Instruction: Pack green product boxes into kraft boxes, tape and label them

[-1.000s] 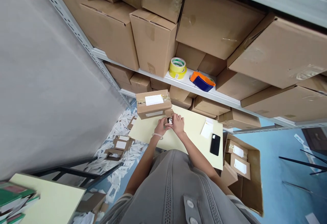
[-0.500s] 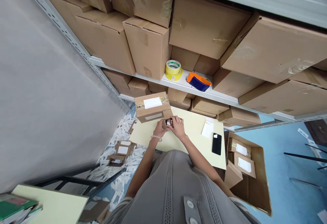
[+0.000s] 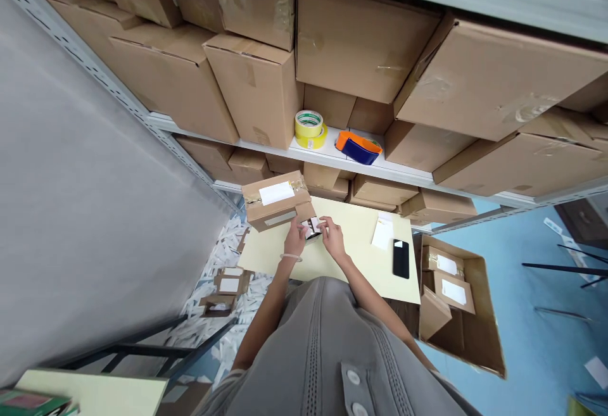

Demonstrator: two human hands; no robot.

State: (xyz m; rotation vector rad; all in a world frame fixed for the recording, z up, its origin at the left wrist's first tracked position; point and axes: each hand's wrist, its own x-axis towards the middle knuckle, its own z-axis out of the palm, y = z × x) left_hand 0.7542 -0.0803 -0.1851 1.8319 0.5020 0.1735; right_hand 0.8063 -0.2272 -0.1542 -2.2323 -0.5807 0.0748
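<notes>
Both my hands meet over a pale yellow table (image 3: 361, 264). My left hand (image 3: 295, 241) and my right hand (image 3: 332, 239) are closed around a small cardboard box (image 3: 312, 226) with something dark and white showing in its opening. Just behind it, touching the small box, lies a larger sealed cardboard parcel (image 3: 276, 199) with a white label on top. What sits inside the small box is too small to make out.
A black phone (image 3: 401, 258) and a white paper slip (image 3: 382, 233) lie on the table's right side. An open carton (image 3: 458, 305) with labelled parcels stands on the floor at right. Yellow tape rolls (image 3: 308, 128) and an orange-blue dispenser (image 3: 357, 147) rest on the shelf among big cartons. Paper scraps litter the floor at left.
My hands have shifted slightly apart on the small box, whose opening now shows more. The camera has tilted, so the whole scene sits a little further left.
</notes>
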